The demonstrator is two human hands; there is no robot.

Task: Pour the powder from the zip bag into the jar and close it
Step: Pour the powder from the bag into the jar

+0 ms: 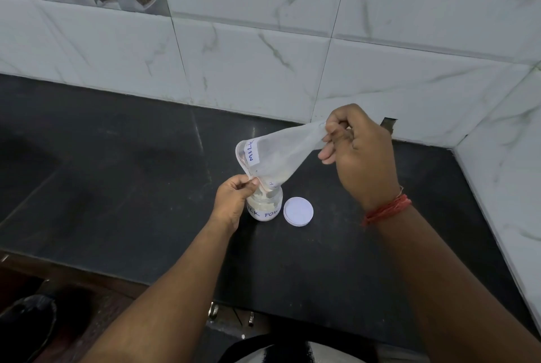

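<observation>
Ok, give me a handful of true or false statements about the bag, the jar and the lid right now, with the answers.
1. The lid is screwed onto the jar. False: it lies on the counter beside the jar, on the right in the picture.
2. The right hand holds the bag up by its bottom end. True.
3. The left hand pinches the bag's mouth at the jar's opening. True.
4. The jar is empty. False: pale powder shows inside it.
5. The bag's label reads SUGAR. False: MILK is the part that can be read.
</observation>
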